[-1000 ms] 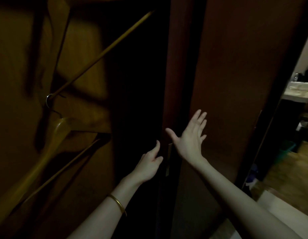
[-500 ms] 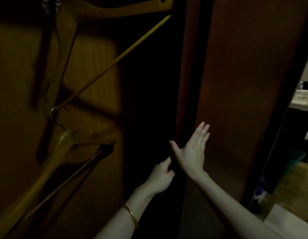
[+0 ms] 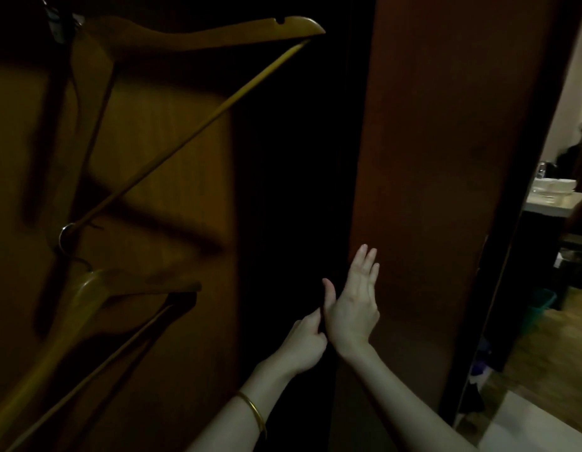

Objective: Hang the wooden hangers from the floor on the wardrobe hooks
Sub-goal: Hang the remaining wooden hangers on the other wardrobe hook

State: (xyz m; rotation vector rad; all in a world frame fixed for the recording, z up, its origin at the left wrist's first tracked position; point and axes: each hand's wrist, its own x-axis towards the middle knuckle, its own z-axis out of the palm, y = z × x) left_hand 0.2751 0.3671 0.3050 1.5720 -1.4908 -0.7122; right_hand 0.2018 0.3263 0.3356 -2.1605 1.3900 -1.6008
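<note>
Two wooden hangers hang inside the dark wardrobe at the left. The upper hanger (image 3: 191, 37) hangs from a hook at the top left. The lower hanger (image 3: 87, 298) has its metal hook (image 3: 66, 236) looped over the upper one's crossbar. My left hand (image 3: 304, 345), a gold bangle on its wrist, curls its fingers round the left edge of the wardrobe door (image 3: 446, 158). My right hand (image 3: 353, 311) lies flat on the door's face just beside that edge, fingers straight and pointing up. Neither hand holds a hanger.
The reddish-brown door stands upright in the middle. Past it on the right are a wooden floor (image 3: 544, 347), a green bin (image 3: 540, 308) and a counter (image 3: 554, 203) with white dishes. The wardrobe interior between hangers and door is black.
My left hand has closed on the door's edge; it was open and reaching before. My right hand has settled flat against the door beside it. The upper hanger has come fully into view.
</note>
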